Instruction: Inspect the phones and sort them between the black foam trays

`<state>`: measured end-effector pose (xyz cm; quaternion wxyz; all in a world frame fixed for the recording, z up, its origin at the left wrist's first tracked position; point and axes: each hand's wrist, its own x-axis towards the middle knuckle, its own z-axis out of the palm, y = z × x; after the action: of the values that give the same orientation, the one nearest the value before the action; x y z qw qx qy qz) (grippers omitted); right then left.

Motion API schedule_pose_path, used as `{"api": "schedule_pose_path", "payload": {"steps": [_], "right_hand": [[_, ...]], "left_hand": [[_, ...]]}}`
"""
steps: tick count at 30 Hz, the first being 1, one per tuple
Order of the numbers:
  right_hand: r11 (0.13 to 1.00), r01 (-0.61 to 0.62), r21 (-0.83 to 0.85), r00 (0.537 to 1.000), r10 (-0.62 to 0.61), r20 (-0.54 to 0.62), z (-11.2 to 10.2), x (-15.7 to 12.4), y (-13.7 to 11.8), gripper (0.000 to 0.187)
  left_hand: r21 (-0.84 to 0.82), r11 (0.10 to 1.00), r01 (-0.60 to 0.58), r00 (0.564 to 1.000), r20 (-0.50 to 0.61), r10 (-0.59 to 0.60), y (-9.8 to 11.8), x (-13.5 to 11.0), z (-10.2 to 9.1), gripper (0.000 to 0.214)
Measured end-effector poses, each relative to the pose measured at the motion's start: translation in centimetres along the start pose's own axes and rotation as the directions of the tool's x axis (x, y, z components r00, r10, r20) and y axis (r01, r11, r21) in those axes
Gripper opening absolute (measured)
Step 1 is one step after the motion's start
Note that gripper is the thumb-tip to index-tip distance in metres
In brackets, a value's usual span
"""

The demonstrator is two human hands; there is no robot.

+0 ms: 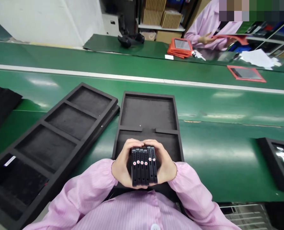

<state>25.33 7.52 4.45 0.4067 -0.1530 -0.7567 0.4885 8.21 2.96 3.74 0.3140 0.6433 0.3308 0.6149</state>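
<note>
In front of my chest I hold a stack of several black tablets [144, 172] on edge, their narrow ends facing me. Each end carries a small white sticker with a red mark, and two tablets on the right sit slightly higher than the others. My left hand [123, 164] is closed round the left side of the stack. On the other side, my right hand [165, 164] grips it with curved fingers. The fingertips meet over the top. Beneath and beyond the hands lies a black foam tray [149, 94] with a far compartment and a nearer, partly covered one.
Left, a long compartmented foam tray [60, 133] rests on another and holds a glossy black tablet [19, 179]. A black tray [271, 159] lies right. Across the green conveyor [84, 65], a co-worker [204, 28] handles a red-cased item beside red-cased tablets [180, 48].
</note>
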Motion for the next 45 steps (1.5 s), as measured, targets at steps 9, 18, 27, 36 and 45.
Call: {"api": "schedule_pose_path", "payload": {"steps": [9,18,27,36,45], "right_hand": [[0.998,-0.036,0.045,0.997,0.039,-0.068,0.3,-0.9,0.4,0.101],[0.998,-0.017,0.064,0.996,0.022,-0.082,0.5,-1.0,0.3,0.095],[0.998,-0.035,0.055,0.995,0.04,-0.089,0.5,-0.5,0.2,0.096],[0.998,-0.04,0.05,0.996,0.044,-0.074,0.4,-0.4,0.4,0.105],[0.996,-0.022,0.091,0.996,0.03,-0.087,0.6,-0.5,0.5,0.096]], "left_hand": [[0.005,1.0,0.017,0.998,0.058,-0.017,-0.5,0.0,-0.2,0.097],[0.043,0.999,-0.032,0.998,0.05,0.03,-0.8,-0.2,0.0,0.092],[0.042,0.998,0.04,0.996,0.083,-0.043,-0.6,-0.1,-0.4,0.09],[0.034,0.989,0.141,0.988,0.058,-0.143,-0.1,-0.4,0.0,0.09],[0.04,0.992,0.119,0.992,0.043,-0.12,-0.1,-0.3,0.1,0.089]]}}
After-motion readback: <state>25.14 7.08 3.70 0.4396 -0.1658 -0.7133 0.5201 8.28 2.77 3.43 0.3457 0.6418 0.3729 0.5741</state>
